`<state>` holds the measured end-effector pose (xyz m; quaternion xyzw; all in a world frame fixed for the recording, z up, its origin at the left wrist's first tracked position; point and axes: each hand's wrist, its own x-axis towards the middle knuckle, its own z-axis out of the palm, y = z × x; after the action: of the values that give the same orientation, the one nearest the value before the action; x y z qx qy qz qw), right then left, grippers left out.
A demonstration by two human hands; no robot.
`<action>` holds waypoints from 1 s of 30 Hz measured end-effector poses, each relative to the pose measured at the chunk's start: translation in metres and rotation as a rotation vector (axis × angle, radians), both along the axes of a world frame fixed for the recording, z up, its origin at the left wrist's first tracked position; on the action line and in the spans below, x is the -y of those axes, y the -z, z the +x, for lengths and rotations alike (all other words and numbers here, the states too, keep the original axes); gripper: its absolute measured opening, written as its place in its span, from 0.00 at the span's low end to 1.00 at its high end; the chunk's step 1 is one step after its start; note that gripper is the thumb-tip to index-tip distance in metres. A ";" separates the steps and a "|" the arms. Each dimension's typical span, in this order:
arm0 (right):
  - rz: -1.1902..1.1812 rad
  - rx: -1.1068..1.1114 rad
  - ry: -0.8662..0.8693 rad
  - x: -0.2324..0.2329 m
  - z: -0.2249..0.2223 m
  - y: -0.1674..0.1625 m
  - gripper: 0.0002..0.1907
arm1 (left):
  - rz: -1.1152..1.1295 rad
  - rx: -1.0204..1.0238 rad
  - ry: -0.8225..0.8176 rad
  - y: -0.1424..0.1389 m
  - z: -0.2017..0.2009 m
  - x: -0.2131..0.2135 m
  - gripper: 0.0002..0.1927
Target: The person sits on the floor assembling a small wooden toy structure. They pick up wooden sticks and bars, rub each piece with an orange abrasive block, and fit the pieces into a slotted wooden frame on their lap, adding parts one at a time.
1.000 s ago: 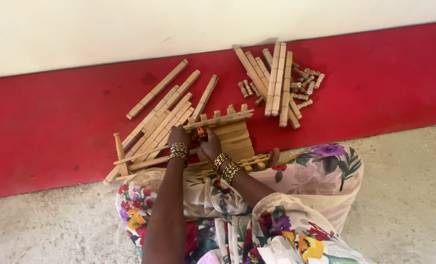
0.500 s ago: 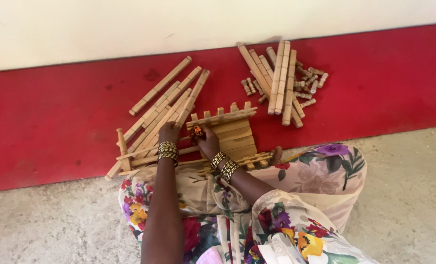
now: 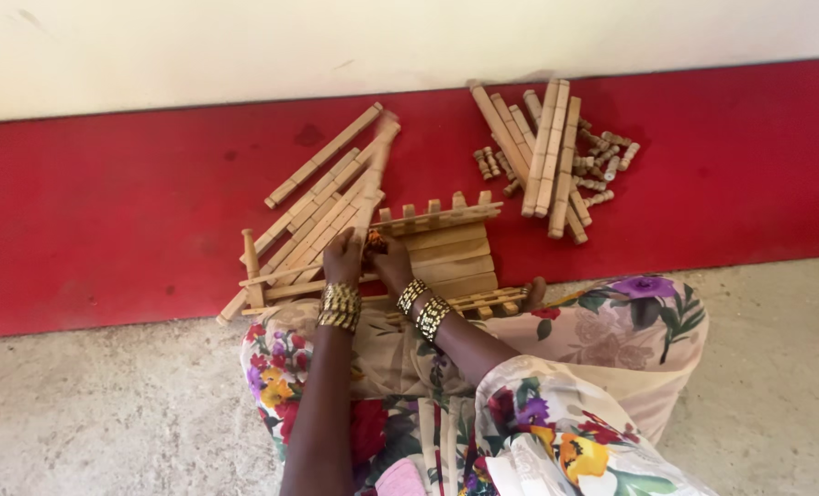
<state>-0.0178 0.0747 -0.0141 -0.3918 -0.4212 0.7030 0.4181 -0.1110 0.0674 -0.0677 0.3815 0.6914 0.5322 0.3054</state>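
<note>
While the frame [image 3: 442, 248] is lying part-built, both hands, left hand [image 3: 342, 257] and right hand [image 3: 389, 262], are gripping its near-left edge; loose slats [image 3: 322, 207] are waiting beside it.

A half-built rack [image 3: 442, 248] of pale wooden slats lies flat on the red floor strip, just in front of the seated person's knees. Its far rail carries a row of short upright pegs, several flat slats sit side by side across its middle, and a near rail with small pegs runs along its near edge. A loose slat [image 3: 373, 179] leans on the rack's left end, tilting up and away to the far side, where it looks blurred.
</note>
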 end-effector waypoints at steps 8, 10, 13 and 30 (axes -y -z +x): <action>0.188 0.105 -0.157 -0.014 0.045 -0.011 0.18 | 0.252 0.212 0.197 -0.012 0.025 0.014 0.17; 0.307 0.272 -0.138 -0.021 0.059 -0.014 0.18 | 0.334 0.159 0.256 -0.010 0.037 0.014 0.19; 0.491 0.427 -0.119 -0.029 0.082 -0.011 0.14 | 0.395 -0.119 0.242 -0.009 0.053 0.007 0.18; 0.751 0.329 0.085 -0.020 0.141 -0.005 0.17 | 0.633 -0.186 0.241 -0.058 0.101 -0.035 0.13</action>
<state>0.1234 0.0943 -0.0088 -0.3362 -0.6933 0.4103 0.4878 -0.0103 0.1027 -0.0097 0.5831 0.4671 0.6430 0.1683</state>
